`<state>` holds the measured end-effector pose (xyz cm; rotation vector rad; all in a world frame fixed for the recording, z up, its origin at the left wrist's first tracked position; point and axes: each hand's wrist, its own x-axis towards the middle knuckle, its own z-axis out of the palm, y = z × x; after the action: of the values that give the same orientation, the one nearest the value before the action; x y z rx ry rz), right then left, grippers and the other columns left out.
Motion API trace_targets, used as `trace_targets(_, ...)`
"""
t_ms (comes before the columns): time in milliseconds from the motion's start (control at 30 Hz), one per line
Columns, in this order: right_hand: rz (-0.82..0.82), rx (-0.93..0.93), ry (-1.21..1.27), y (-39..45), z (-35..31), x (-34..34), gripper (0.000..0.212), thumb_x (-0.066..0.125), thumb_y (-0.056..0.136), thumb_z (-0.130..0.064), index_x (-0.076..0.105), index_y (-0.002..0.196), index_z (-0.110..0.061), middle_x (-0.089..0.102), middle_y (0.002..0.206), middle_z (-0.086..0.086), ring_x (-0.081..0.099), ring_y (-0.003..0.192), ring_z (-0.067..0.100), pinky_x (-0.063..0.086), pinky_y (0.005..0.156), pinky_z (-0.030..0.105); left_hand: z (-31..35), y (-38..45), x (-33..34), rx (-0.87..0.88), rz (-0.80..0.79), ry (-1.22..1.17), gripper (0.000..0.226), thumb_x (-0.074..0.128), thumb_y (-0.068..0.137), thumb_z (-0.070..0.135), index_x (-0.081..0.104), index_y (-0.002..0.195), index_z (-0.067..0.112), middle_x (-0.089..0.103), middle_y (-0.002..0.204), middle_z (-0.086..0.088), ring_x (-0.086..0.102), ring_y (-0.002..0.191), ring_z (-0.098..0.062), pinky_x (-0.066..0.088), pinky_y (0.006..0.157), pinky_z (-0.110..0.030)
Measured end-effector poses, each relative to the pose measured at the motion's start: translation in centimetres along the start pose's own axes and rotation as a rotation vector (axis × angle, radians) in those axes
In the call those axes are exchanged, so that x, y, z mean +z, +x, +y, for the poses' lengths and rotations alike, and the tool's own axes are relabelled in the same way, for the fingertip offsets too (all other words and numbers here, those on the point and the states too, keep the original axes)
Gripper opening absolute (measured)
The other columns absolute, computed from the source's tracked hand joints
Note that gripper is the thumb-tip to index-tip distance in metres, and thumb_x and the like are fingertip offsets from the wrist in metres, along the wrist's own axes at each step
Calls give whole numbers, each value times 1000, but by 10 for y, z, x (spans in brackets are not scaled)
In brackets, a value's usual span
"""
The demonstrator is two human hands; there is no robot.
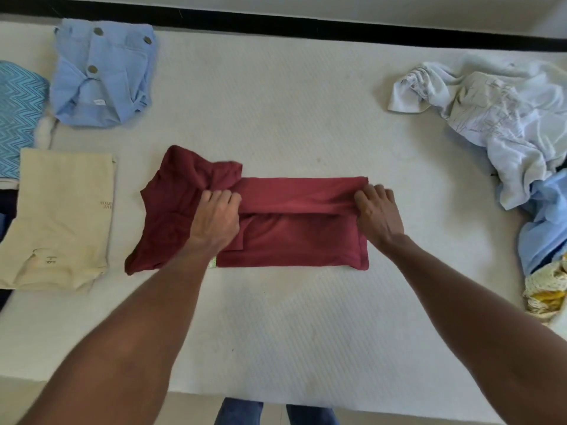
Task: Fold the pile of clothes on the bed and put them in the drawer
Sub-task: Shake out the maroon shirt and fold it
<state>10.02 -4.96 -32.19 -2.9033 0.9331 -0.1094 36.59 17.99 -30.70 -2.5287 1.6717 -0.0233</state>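
Was midway through folding the maroon garment, spread in the middle of the bed, with a long band of cloth doubled over along its far edge and the left end bunched and unfolded. Gripped that doubled band at both ends: left hand with fingers curled into the rumpled cloth, right hand with fingers curled over the fold at the right-hand edge. Judged to call next for flattening the band and bringing the loose left end in, with the unfolded pile waiting at the right and folded pieces lying at the left
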Motion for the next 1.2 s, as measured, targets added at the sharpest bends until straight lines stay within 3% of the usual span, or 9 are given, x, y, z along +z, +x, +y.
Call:
trace_targets(200,-116,175,-114,-36,-34,11,20,60,77,5,60,97,-1,57,95,20,53,85,36,45,74,46,32,-47,12,-127,-109,-84,17,63,68,19,57,82,13,56,83,-9,53,79,-27,43,71,-41)
trace_targets(300,-150,-63,20,-44,-52,16,33,56,76,6,61,108,1,60,103,21,58,89,38,49,75,46,40,-58,16,-57,-91,-136,21,62,69,19,58,88,13,53,90,-6,50,85,-26,43,74,-40)
trace_targets(467,-245,619,115,-13,-87,-6,25,47,87,-3,60,109,-3,56,115,16,51,105,32,43,95,42,24,-62,15,-205,138,-391,15,54,77,9,54,91,13,53,90,-5,47,82,-21,41,73,-34)
trace_targets(600,-227,336,404,44,-162,-16,19,45,86,-5,61,96,-2,60,110,13,56,93,26,52,83,42,-8,-49,4,-832,202,-972,12,47,86,5,56,91,12,57,84,0,50,75,-13,37,67,-21)
trace_targets(733,-416,235,532,107,-236,-5,62,62,88,-48,50,134,-9,38,143,12,36,133,31,33,112,49,-54,-36,15,-1360,127,-1741,14,47,94,11,60,94,6,65,76,-10,63,62,-21,50,50,-27)
trace_targets(833,-560,67,211,127,-260,11,56,69,82,-39,55,130,-14,20,153,13,14,143,34,17,116,49,-76,-42,25,-1388,16,-1996,29,45,102,27,59,95,3,68,84,-17,69,74,-26,57,62,-32)
trace_targets(933,-294,98,137,119,-277,12,29,54,84,-14,66,109,-9,51,132,12,40,125,31,31,107,43,-88,-49,32,-1332,-32,-2194,44,43,103,41,60,102,0,69,97,-21,70,87,-29,58,75,-37)
trace_targets(1033,31,-11,362,85,-311,-1,11,53,82,-2,60,89,-6,62,88,10,56,76,26,47,65,38,-98,-64,37,-1307,-101,-2391,54,45,100,49,59,113,-1,66,115,-24,68,101,-33,56,84,-41)
trace_targets(1200,-782,-483,456,32,-348,-23,19,62,95,-33,69,95,-14,69,84,-2,64,70,13,54,64,31,-127,-73,30,-1173,-193,-2428,74,62,83,66,57,130,10,67,125,-15,64,115,-33,52,97,-52)
